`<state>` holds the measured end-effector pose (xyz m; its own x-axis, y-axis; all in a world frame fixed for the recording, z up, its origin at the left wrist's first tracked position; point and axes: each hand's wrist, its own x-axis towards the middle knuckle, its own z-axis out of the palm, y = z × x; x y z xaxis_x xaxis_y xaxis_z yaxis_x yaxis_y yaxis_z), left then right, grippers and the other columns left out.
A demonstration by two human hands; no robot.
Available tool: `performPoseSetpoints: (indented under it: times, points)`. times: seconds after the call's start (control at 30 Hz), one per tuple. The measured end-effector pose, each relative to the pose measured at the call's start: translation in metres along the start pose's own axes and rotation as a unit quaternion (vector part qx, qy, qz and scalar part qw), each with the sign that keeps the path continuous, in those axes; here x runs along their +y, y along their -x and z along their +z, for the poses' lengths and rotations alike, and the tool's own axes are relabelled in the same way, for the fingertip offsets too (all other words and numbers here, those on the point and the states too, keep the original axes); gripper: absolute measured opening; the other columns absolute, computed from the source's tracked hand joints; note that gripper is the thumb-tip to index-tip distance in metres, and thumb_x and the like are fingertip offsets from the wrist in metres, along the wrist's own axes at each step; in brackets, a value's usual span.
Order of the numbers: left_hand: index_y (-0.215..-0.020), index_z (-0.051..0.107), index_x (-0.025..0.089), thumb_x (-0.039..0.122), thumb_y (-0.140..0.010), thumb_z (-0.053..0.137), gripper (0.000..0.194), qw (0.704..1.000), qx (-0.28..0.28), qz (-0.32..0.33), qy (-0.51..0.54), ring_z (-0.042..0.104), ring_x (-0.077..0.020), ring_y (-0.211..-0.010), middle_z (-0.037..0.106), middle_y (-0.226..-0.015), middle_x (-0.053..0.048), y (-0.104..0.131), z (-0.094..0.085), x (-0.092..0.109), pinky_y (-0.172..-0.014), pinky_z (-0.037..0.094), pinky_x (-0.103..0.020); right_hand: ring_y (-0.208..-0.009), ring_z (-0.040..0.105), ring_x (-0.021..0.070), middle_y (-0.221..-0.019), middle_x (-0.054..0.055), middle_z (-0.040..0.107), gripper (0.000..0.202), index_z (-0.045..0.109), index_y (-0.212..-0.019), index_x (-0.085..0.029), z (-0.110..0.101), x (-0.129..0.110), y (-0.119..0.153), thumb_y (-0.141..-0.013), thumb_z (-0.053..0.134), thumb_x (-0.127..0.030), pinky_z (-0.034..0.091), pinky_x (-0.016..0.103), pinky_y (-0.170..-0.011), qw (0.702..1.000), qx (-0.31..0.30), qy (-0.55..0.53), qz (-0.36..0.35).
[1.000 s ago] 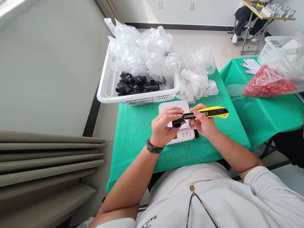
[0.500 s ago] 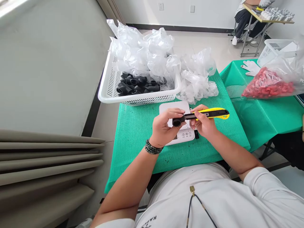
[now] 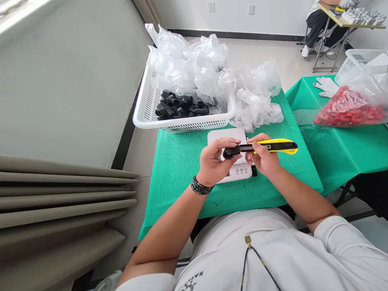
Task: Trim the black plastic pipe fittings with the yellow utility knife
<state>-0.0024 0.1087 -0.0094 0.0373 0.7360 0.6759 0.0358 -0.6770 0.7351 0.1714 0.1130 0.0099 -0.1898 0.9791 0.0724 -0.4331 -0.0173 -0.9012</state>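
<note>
A yellow-and-black utility knife [image 3: 269, 146] meets a black pipe fitting [image 3: 229, 152] above a white scale [image 3: 232, 159]. Beneath the scale lies green mesh-patterned cloth [image 3: 182, 169]; behind it, a white slotted basket [image 3: 182, 121]; right, red parts [image 3: 348, 111].

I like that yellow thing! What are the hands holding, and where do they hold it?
The right hand holds a yellow utility knife near its front end. The left hand pinches a small black pipe fitting by its sides.
</note>
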Motion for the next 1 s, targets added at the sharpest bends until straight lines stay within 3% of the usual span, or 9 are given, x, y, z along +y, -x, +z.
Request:
performPoseSetpoints:
  times: [0.2,0.33,0.43,0.53,0.63,0.73,0.87,0.93,1.0]
  points:
    - [-0.101,0.075,0.022,0.036,-0.086,0.089,0.025,0.997,0.009,-0.051,0.062,0.082,-0.0227,-0.099,0.083,-0.103,-0.009,-0.001,0.001,0.004,-0.087,0.068,-0.035,-0.04,0.059,0.0127,-0.052,-0.007,0.067,0.048,0.064,-0.087,-0.025,-0.004,0.003,-0.001,-0.075,0.087,-0.066,0.045,0.023,-0.038,1.0,-0.008,0.013,-0.004]
    - [-0.094,0.075,0.019,0.045,-0.079,0.094,0.035,0.984,0.034,-0.145,0.103,0.08,-0.0197,-0.085,0.081,-0.093,-0.007,0.0,0.003,0.008,-0.075,0.066,-0.03,-0.042,0.061,0.0128,-0.054,-0.007,0.068,0.044,0.066,-0.09,-0.025,-0.01,0.006,-0.002,-0.081,0.083,-0.064,0.049,0.024,-0.042,0.998,-0.023,0.058,-0.028]
    - [-0.091,0.073,0.018,0.049,-0.074,0.097,0.043,0.954,0.06,-0.235,0.175,0.076,-0.0148,-0.069,0.077,-0.083,-0.003,0.001,0.007,0.01,-0.064,0.064,-0.026,-0.045,0.063,0.0126,-0.058,-0.006,0.07,0.037,0.068,-0.092,-0.024,-0.012,0.006,-0.001,-0.086,0.081,-0.058,0.052,0.025,-0.047,0.992,-0.031,0.104,-0.059]
    - [-0.1,0.073,0.019,0.051,-0.076,0.095,0.046,0.92,0.064,-0.309,0.232,0.07,-0.011,-0.056,0.071,-0.074,0.002,0.002,0.009,0.013,-0.054,0.06,-0.023,-0.049,0.066,0.013,-0.06,-0.005,0.072,0.032,0.07,-0.093,-0.025,-0.011,0.003,0.003,-0.089,0.08,-0.055,0.054,0.026,-0.05,0.984,-0.023,0.152,-0.091]
    - [-0.117,0.07,0.021,0.054,-0.081,0.091,0.053,0.909,0.055,-0.337,0.239,0.068,-0.0103,-0.052,0.07,-0.073,0.003,0.003,0.009,0.014,-0.052,0.059,-0.023,-0.051,0.067,0.0138,-0.063,-0.004,0.073,0.032,0.07,-0.094,-0.026,-0.009,0.002,0.005,-0.09,0.078,-0.057,0.056,0.028,-0.054,0.98,-0.007,0.177,-0.095]
    - [-0.138,0.062,0.024,0.053,-0.088,0.085,0.062,0.934,0.023,-0.292,0.203,0.073,-0.013,-0.059,0.073,-0.08,0.001,0.004,0.008,0.012,-0.059,0.063,-0.026,-0.05,0.066,0.0145,-0.06,-0.004,0.071,0.035,0.069,-0.091,-0.026,-0.009,0.005,0.004,-0.087,0.079,-0.059,0.056,0.029,-0.053,0.986,0.006,0.145,-0.08]
    - [-0.157,0.049,0.029,0.045,-0.088,0.087,0.081,0.988,-0.06,-0.123,0.072,0.078,-0.0185,-0.083,0.076,-0.106,-0.007,0.005,0.005,0.008,-0.074,0.066,-0.03,-0.045,0.061,0.0137,-0.054,-0.006,0.067,0.042,0.067,-0.089,-0.025,-0.01,0.007,-0.003,-0.081,0.084,-0.062,0.051,0.027,-0.046,0.997,0.024,0.059,-0.038]
    - [-0.157,0.051,0.028,0.032,-0.093,0.081,0.07,0.994,-0.089,-0.052,-0.03,0.076,-0.0183,-0.09,0.075,-0.116,-0.009,0.005,0.003,0.007,-0.08,0.064,-0.03,-0.042,0.059,0.013,-0.052,-0.007,0.065,0.044,0.065,-0.088,-0.025,-0.009,0.005,-0.006,-0.078,0.086,-0.062,0.048,0.025,-0.043,0.999,0.031,0.03,-0.015]
    - [-0.152,0.057,0.027,0.018,-0.098,0.067,0.055,0.986,-0.099,0.0,-0.132,0.073,-0.017,-0.089,0.075,-0.112,-0.008,0.005,0.0,0.004,-0.079,0.06,-0.029,-0.041,0.057,0.0121,-0.05,-0.007,0.064,0.043,0.064,-0.087,-0.025,-0.009,0.003,-0.007,-0.077,0.086,-0.06,0.046,0.023,-0.04,0.999,0.029,0.011,0.005]
